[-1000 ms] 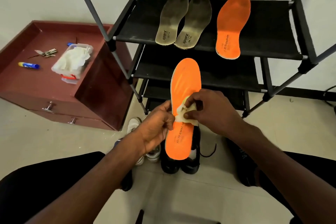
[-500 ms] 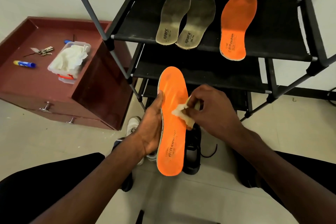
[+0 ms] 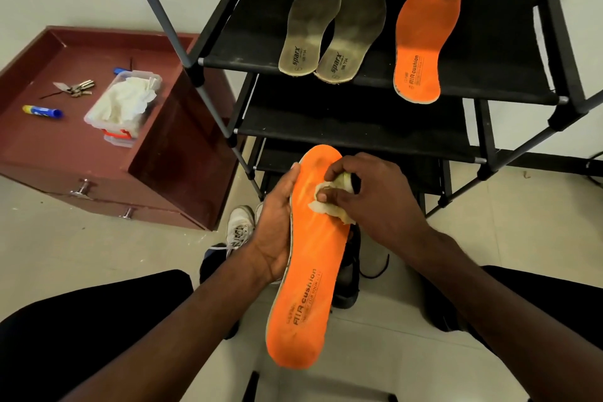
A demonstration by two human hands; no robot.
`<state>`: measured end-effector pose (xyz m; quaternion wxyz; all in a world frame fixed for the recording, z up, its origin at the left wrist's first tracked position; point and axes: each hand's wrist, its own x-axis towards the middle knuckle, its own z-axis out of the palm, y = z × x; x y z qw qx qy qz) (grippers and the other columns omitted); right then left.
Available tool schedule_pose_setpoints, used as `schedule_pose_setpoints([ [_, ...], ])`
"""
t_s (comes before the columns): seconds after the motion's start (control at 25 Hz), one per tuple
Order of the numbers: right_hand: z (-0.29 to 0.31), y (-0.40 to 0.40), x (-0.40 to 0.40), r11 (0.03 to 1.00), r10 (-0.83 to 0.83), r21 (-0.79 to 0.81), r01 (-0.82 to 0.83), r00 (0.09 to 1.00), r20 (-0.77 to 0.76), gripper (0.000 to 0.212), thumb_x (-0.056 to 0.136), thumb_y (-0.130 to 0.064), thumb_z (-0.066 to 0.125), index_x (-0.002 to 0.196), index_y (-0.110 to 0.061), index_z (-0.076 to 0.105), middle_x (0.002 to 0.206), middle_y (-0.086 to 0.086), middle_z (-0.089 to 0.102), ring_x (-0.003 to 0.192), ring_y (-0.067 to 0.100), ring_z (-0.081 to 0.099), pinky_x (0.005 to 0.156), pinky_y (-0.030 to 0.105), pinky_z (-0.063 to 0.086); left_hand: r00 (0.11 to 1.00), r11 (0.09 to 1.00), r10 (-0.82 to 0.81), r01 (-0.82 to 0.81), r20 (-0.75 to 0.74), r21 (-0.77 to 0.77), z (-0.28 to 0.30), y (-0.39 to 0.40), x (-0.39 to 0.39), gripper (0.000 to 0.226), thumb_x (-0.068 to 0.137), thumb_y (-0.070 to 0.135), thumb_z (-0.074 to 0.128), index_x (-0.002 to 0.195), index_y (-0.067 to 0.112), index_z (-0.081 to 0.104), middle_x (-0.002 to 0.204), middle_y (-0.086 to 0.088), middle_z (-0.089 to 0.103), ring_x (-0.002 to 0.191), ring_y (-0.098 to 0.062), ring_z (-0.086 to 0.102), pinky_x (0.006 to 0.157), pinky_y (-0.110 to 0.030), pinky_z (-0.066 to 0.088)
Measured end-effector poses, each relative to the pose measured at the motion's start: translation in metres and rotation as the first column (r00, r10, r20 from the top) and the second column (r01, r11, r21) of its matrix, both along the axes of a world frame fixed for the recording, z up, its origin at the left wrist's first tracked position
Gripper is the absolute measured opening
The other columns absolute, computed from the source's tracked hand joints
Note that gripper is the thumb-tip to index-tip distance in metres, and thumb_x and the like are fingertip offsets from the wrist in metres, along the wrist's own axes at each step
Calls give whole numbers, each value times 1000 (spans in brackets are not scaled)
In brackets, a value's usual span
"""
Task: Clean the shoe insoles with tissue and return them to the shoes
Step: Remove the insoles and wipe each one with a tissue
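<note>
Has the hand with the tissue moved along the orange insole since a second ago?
Yes. The right hand with the tissue slid from the held insole's middle toward its toe end.

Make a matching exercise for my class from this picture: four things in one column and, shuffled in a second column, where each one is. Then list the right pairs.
Things
1. Pair of grey insoles
2. Crumpled tissue
3. Blue marker
4. White shoe

Places
A. On the floor beside the rack
B. On the top shelf of the rack, left of an orange insole
C. On the red cabinet, near the keys
D. Pinched in the right hand, against the orange insole held by the left hand

Pairs: 1-B, 2-D, 3-C, 4-A
</note>
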<state>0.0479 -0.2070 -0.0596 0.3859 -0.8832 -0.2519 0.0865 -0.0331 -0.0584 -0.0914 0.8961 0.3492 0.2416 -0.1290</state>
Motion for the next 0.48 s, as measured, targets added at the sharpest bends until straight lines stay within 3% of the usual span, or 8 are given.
schedule_pose_setpoints([
  [0.12, 1, 3, -1, 997, 65, -31, -65, 998, -3, 26, 84, -50, 79, 101, -31, 74, 98, -14, 62, 76, 4, 58, 69, 28, 50, 1000, 998, 7, -7, 1, -70, -1, 3, 1, 71, 103, 63, 40, 145, 8, 59, 149, -27, 54, 138, -49, 45, 111, -66, 37],
  [0.24, 5, 1, 4, 991, 133, -19, -135, 987, -90, 26, 87, -48, 77, 106, -30, 75, 101, -12, 64, 85, 5, 61, 74, 29, 52, 1000, 995, 11, -10, 7, -102, -2, 8, 2, 69, 102, 62, 41, 141, 8, 62, 150, -27, 51, 124, -45, 56, 101, -56, 47],
  [0.36, 3, 4, -2, 989, 120, -76, -126, 990, -77, 20, 81, -36, 85, 96, -31, 73, 99, -14, 63, 86, 4, 59, 73, 29, 51, 1000, 996, 16, -15, 13, -89, -4, 7, 2, 64, 104, 58, 40, 130, 8, 71, 135, -22, 62, 117, -36, 61, 110, -55, 43],
  [0.48, 1, 10, -12, 998, 24, -51, -24, 1000, 1, 18, 78, -28, 88, 86, -30, 71, 93, -17, 62, 79, 2, 58, 65, 22, 46, 1000, 995, 19, -17, 23, -100, -4, 2, 2, 61, 106, 54, 37, 121, 10, 77, 121, -16, 73, 109, -32, 70, 104, -50, 51],
])
